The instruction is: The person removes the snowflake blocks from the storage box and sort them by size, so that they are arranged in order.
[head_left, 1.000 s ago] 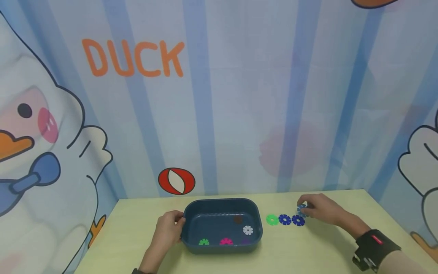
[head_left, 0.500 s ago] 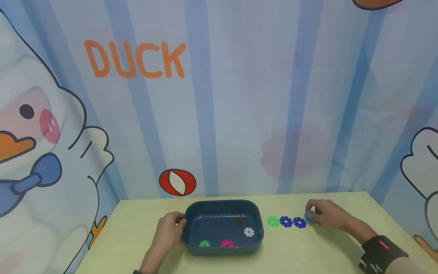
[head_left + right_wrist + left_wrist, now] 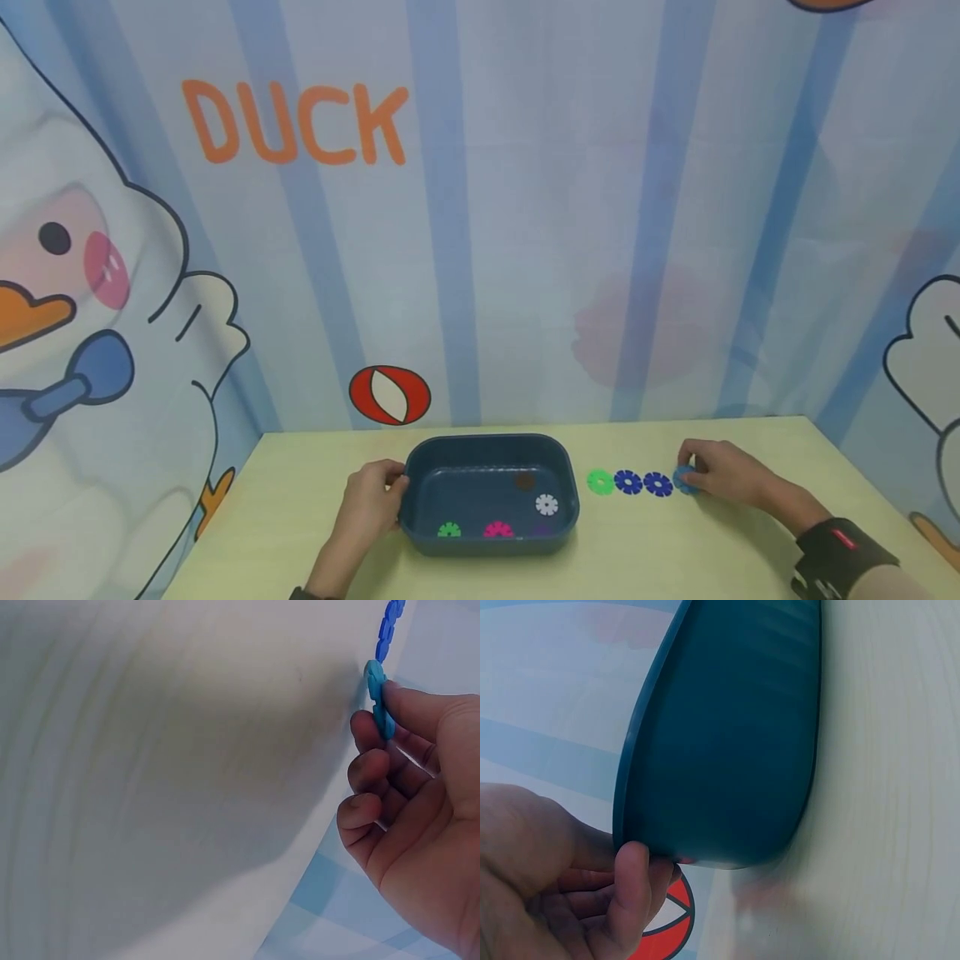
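The right hand (image 3: pixel 720 477) pinches a light blue disc (image 3: pixel 684 480) between thumb and fingertips, low over the tabletop (image 3: pixel 675 550) at the right end of a row made of a green disc (image 3: pixel 600 482) and two dark blue discs (image 3: pixel 642 483). The left hand (image 3: pixel 370 502) grips the left rim of the dark tub (image 3: pixel 487 546), thumb curled over the edge. To set it well, the disc should probably come down flat, in line with the row and just beside the last one, before the pinch loosens.

Duck-print curtain (image 3: pixel 480 208) — pale tbl (image 3: pixel 300 500)
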Tool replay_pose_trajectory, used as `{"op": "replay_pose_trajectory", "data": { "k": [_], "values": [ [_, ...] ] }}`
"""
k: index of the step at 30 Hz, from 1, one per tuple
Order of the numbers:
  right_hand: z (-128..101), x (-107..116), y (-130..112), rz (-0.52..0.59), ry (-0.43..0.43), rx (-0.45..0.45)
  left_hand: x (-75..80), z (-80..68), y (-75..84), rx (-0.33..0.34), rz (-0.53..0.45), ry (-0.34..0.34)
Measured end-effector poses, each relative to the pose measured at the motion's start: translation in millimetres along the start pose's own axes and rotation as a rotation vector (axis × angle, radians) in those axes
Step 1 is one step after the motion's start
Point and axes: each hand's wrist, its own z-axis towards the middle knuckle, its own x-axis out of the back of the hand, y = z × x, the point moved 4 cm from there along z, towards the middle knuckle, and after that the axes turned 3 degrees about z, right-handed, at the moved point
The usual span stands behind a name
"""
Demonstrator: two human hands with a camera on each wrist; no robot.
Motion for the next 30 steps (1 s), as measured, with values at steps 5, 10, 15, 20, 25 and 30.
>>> {"op": "replay_pose_trajectory", "data": {
  "k": [5,10,15,20,25,30],
  "values": [
    [-2.0,0.0,-0.9,-0.023,0.001,-0.020,-0.8,-0.9,-1.0,-0.004,-0.003,0.003],
    [-3.0,-1.7,-1.6,-0.041,-0.003,-0.025,0.0,-2.2,-0.3,-0.016,-0.008,0.007],
    [-3.7,-2.9,-4.8,-0.070,-0.004,0.000,0.4,-2.9,1.5,-0.036,0.003,0.017],
    [-5.2,-0.5,-7.5,-0.086,0.000,-0.033,-1.0,-2.1,2.0,-0.035,0.007,0.016],
    [-4.2,3.1,-25.4,-0.112,0.037,-0.002,-1.9,-2.3,1.8,-0.025,0.005,0.008],
    [0.1,3.1,-59.4,-0.060,0.024,0.080,-1.0,-2.3,0.5,-0.006,0.004,0.007]
  ]
}}
